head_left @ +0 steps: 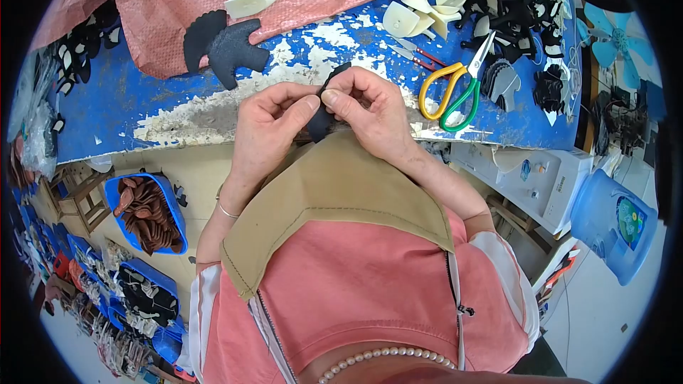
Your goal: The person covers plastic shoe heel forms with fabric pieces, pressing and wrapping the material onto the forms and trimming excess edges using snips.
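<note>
A small piece of black material (320, 125) is pinched between my two hands, just above the table's front edge. My left hand (276, 122) grips it from one side with thumb and forefinger. From the other side my right hand (370, 107) holds it, thumb tip close to the left thumb. Part of the piece is hidden behind my fingers. Beyond my left hand lie black cut pieces (231, 46) with notched edges. To the right of my right hand rest scissors (455, 89) with one yellow and one green handle, blades pointing away.
White moulded forms (420, 11) stand on the blue worn table (313, 39) and on pink sheeting (163, 14). Black finished pieces (509, 0) are heaped at the far right. A blue bin (183, 224) of brown pieces sits on the floor at left.
</note>
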`<state>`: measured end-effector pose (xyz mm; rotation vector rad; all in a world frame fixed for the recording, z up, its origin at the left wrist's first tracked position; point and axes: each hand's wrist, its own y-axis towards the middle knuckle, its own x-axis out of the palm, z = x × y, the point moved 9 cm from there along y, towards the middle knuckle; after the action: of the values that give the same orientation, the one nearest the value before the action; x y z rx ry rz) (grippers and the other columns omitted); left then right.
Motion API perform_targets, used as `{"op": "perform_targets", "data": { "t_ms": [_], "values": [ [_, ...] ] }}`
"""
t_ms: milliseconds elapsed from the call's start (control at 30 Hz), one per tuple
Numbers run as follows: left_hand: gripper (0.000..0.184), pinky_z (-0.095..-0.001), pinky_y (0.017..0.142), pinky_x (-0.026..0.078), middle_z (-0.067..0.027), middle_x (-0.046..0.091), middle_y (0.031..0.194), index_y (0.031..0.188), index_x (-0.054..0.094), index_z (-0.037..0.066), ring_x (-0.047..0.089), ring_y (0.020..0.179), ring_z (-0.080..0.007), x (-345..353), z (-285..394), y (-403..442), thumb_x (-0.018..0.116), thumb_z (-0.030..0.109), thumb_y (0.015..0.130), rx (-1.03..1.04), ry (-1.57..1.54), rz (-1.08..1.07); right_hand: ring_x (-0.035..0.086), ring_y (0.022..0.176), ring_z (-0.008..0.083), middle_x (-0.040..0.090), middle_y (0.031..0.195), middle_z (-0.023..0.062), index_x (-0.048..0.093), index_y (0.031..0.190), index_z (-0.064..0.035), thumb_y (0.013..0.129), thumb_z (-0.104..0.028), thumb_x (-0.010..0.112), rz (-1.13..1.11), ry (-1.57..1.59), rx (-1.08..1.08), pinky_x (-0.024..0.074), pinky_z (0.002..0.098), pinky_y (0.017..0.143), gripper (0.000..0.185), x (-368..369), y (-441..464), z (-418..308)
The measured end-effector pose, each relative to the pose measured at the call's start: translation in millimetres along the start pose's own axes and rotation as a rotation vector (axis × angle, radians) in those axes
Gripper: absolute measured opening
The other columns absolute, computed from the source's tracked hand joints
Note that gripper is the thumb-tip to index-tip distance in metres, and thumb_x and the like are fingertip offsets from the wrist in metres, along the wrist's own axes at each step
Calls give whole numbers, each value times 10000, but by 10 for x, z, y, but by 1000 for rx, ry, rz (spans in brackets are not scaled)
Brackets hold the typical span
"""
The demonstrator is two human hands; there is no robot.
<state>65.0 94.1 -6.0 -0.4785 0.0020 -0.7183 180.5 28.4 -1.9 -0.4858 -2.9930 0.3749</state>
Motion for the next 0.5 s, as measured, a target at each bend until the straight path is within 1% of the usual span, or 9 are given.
{"op": "perform_targets", "data": {
  "t_ms": [133, 333, 467, 500],
  "values": [
    [158, -162, 623, 444, -55, 655, 813, 985, 659, -45, 526, 677, -64, 2, 57, -16, 596, 38, 865, 52, -27, 13, 483, 675, 70, 574, 776, 1, 605, 897, -33, 876, -59, 589, 37, -49, -57, 409, 182, 635, 37, -5, -31, -81],
    [133, -159, 604, 458, -57, 649, 790, 955, 658, -40, 543, 644, -66, -57, 56, -5, 601, 41, 865, 59, -13, 5, 499, 685, 87, 580, 778, 11, 612, 910, -18, 845, -27, 609, 41, -88, -61, 419, 195, 641, 66, 13, -25, -98],
    [108, -166, 604, 488, -56, 644, 774, 924, 657, -30, 572, 625, -78, -65, 31, -1, 607, 45, 864, -27, -28, -40, 519, 689, 110, 598, 806, 35, 627, 912, -3, 804, 10, 632, 144, -311, -247, 434, 209, 639, 109, -21, -59, -299],
    [108, -166, 604, 488, -56, 644, 774, 924, 657, -30, 572, 625, -78, -63, 30, -1, 607, 45, 864, -27, -28, -40, 519, 689, 110, 598, 806, 35, 627, 912, -3, 804, 10, 632, 144, -311, -246, 434, 209, 639, 109, -21, -64, -297]
  ]
}}
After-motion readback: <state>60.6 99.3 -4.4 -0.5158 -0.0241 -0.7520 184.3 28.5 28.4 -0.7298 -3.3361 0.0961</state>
